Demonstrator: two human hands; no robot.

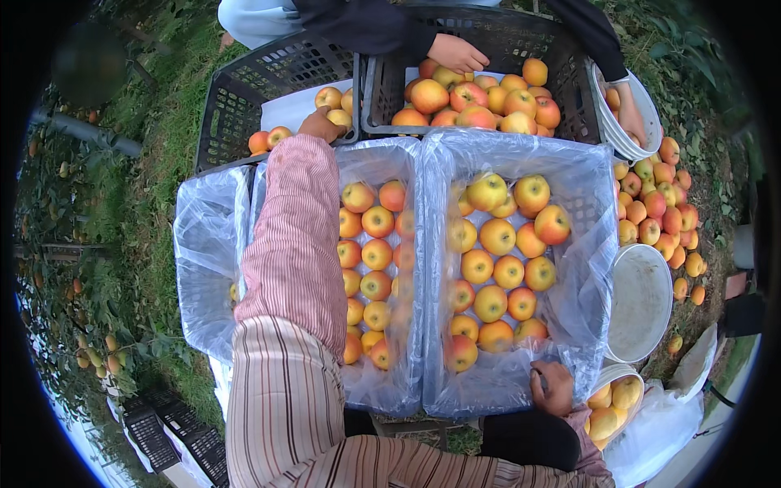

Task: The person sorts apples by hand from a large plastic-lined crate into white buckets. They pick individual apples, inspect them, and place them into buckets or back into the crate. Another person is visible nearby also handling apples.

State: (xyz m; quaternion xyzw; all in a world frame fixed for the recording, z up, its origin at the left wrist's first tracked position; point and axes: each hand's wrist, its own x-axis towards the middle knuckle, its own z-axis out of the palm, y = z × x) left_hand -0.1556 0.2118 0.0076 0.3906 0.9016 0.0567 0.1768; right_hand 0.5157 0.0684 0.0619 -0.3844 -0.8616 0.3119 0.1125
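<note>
My left hand (321, 125) reaches forward to the near rim of a black plastic crate (213, 110) at the upper left. It touches a yellow apple (339, 118) there; its fingers are partly hidden, so a grip cannot be told. My right hand (552, 387) rests at the near edge of a plastic-lined crate (586, 268), thumb and fingers apart, holding nothing visible. Rows of red-yellow apples (497, 236) lie in this crate. Beside it, a second lined crate (418, 274) also holds rows of apples, partly under my left sleeve.
Opposite, another person's hand (459, 53) is over a black crate of apples (372, 110); their other hand (632, 125) is in a white bucket (653, 104). An apple pile (662, 201), a white bucket (642, 305) and a bucket of yellow fruit (612, 405) stand right. Another lined crate (207, 262) is left.
</note>
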